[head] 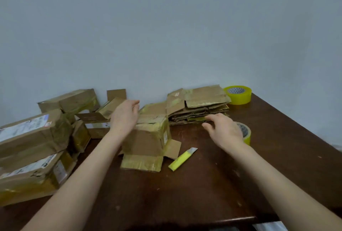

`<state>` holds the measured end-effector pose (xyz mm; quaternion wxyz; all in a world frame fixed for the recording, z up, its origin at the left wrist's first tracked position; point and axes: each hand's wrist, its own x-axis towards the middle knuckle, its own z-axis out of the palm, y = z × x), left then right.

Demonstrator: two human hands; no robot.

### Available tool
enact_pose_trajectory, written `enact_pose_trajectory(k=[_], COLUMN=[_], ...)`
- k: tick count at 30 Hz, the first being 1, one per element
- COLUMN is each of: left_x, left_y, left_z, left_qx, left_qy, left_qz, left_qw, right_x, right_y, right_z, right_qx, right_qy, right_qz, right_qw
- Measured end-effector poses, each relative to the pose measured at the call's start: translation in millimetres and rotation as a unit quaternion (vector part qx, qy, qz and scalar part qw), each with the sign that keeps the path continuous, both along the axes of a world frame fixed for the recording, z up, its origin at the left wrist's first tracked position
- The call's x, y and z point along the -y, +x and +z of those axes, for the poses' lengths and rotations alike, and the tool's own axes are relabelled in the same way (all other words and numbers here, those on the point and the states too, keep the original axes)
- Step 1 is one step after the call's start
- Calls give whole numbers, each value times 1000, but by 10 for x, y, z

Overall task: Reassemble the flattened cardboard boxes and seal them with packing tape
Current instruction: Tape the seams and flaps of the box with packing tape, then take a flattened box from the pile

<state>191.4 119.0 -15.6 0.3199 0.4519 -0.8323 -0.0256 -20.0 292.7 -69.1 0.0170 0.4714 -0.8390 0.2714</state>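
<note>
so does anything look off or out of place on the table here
The yellow utility knife lies loose on the table beside the open-flapped box, its blade apparently extended. That box is creased and carries old tape; nothing looks spilled.

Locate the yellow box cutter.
Head view: the yellow box cutter lies flat on the table, near centre, just right of the open box and nearer the camera than the right hand.

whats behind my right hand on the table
A yellow tape roll sits just behind the right hand, which covers its left part. Farther back lies the stack of flattened boxes.
</note>
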Motion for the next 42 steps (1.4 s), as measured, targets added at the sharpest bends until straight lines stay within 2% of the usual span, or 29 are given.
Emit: enact_pose_trajectory(k=[2, 3, 6, 9, 12, 15, 18, 20, 25, 27, 30, 33, 35, 39, 42], left_x=[121, 135, 99, 91, 171, 247, 249, 275, 227, 164, 77, 101, 195, 519, 803], left_y=[166, 197, 233, 250, 250, 237, 212, 212, 341, 448, 648, 767, 789, 786, 816], left_z=[-75, -127, -334, -421, -381, -370, -355, -329, -357, -251, 124, 481, 583, 614, 427], left_qx=[1, 9, 72, 85, 76, 52, 1, -3, -16, -44, -141, -274, -325, -285, -226], left_qy=[81, 118, 181, 179, 197, 265, 340, 352, 310, 268, 160, 79, 47, -77, -114], left_qz=[3, -3, -13, 3, -4, -3, 7, 19, 34, 43, 53, 42, 9, -29, 2], left_qw=[997, 993, 981, 980, 977, 963, 940, 936, 950, 961, 976, 958, 945, 955, 967], right_x=[221, 357, 758, 945, 981, 1060, 1173, 1205, 1119, 1091, 1115, 1326, 1563, 2191, 2707], right_y=[422, 638, 1147, 1284, 1286, 1227, 1124, 1074, 1011, 1059, 1194, 1281, 1308, 1356, 1459], right_z=[203, 263, 173, 22, 55, 81, 31, 37, 46, 143, 463, 791, 941, 1048, 962], right_qx=[27, 30, 56, 66, 147, 234, 299, 332, 384, 366, 325, 281, 291, 350, 369], right_qy=[-101, -97, 40, 101, 63, 25, 26, 25, -44, -105, -228, -273, -292, -313, -264], right_qz=[93, 141, 200, 140, 106, 61, 7, -9, 10, 22, 57, 76, 83, 122, 188], right_qw=[990, 985, 977, 983, 981, 970, 954, 943, 922, 925, 916, 917, 907, 875, 871])
